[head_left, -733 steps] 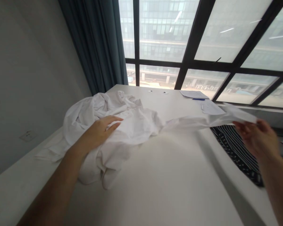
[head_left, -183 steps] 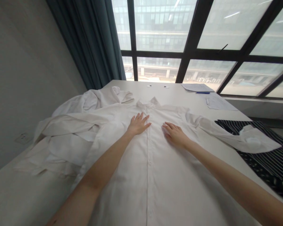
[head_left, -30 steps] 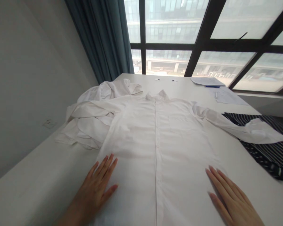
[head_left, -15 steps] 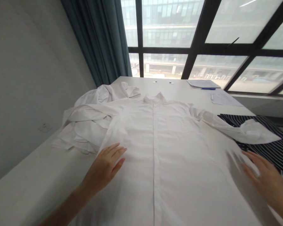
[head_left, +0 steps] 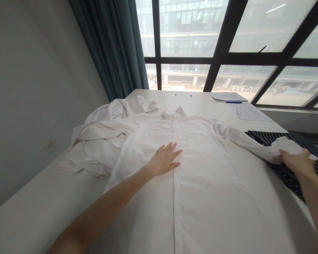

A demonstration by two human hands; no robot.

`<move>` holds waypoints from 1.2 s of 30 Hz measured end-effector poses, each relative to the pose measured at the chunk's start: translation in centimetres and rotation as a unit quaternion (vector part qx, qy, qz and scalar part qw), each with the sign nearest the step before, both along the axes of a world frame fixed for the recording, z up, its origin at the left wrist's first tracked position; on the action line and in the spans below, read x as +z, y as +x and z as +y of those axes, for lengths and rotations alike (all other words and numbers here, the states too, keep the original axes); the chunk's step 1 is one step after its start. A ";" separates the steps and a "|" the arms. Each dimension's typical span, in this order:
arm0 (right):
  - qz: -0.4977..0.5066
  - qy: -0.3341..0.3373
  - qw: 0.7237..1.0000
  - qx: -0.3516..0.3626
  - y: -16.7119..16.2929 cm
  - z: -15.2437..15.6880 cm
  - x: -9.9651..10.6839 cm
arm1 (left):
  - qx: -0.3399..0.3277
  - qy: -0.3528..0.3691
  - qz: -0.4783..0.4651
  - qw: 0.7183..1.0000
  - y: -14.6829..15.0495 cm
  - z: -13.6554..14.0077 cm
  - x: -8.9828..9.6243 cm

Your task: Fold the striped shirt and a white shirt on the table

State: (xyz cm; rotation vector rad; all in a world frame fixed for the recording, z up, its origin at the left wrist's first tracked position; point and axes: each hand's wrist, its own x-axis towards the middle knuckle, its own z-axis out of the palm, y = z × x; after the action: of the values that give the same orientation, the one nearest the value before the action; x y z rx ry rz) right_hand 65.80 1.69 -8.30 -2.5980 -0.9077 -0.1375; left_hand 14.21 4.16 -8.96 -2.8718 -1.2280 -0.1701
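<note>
A white button-front shirt (head_left: 201, 190) lies spread front side up, its collar (head_left: 176, 113) pointing toward the window. My left hand (head_left: 165, 159) is over the shirt's chest, fingers spread across the button placket. My right hand (head_left: 298, 160) is at the cuff end of the right-hand sleeve (head_left: 250, 143), fingers curled around the fabric. That sleeve stretches out over a black-and-white striped cloth (head_left: 286, 183). On the left, the other sleeve (head_left: 103, 128) lies bent over a heap of crumpled white fabric (head_left: 100, 153).
The white table (head_left: 50, 197) reaches to the window. Papers (head_left: 229, 96) and a blue pen (head_left: 233, 102) lie at its far right. Two small white round pieces (head_left: 192, 96) sit near the far edge. A dark teal curtain (head_left: 113, 46) hangs beside the left wall.
My left hand has moved forward and right, from the shirt's left side onto its chest. My right hand has moved forward to the sleeve's cuff and taken hold of it.
</note>
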 end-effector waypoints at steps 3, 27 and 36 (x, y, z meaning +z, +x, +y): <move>0.110 -0.018 0.992 -0.061 -0.2 0.7 0.8 | 0.012 -0.018 -0.009 1.000 0.2 0.6 -1.0; -0.096 0.252 0.638 0.721 -26.9 -1.2 0.0 | 0.041 -0.400 -0.616 0.678 -1.2 2.7 -1.4; -0.042 0.301 0.820 0.485 -25.6 -0.1 -1.7 | -0.012 -0.312 -0.393 0.865 0.6 -0.1 0.7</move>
State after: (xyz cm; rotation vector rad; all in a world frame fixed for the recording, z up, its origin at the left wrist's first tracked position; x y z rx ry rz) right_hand 40.20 1.59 -10.03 -1.3423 -1.7523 -0.2058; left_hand 14.85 4.10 -8.22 -3.5021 -1.5622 -1.2800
